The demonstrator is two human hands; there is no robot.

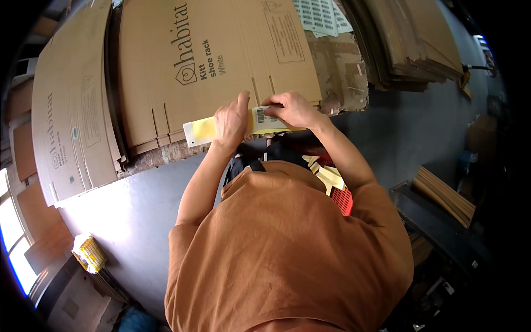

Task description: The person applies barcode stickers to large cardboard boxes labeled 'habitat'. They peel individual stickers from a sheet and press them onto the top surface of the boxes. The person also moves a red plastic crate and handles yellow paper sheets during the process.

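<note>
A long narrow label strip (202, 131), white and yellow with barcodes toward its right end, lies along the near edge of a flat printed cardboard carton (221, 33). Across the strip's middle rests my left hand (231, 122), its fingers closed over the strip and one digit pointing up and away. My right hand (296, 109) pinches at a barcode label (260, 115) near the strip's right part; its fingertips partly cover the printing. Yellow backing shows under the right hand.
More flat cartons (72, 110) lie at the left. Sheets of barcode labels (318, 16) lie at the far right of the bench, beside stacked cardboard (409, 44). A red basket (344, 202) with yellow strips (330, 176) stands by my right side. Cardboard sheets (445, 196) lie farther right.
</note>
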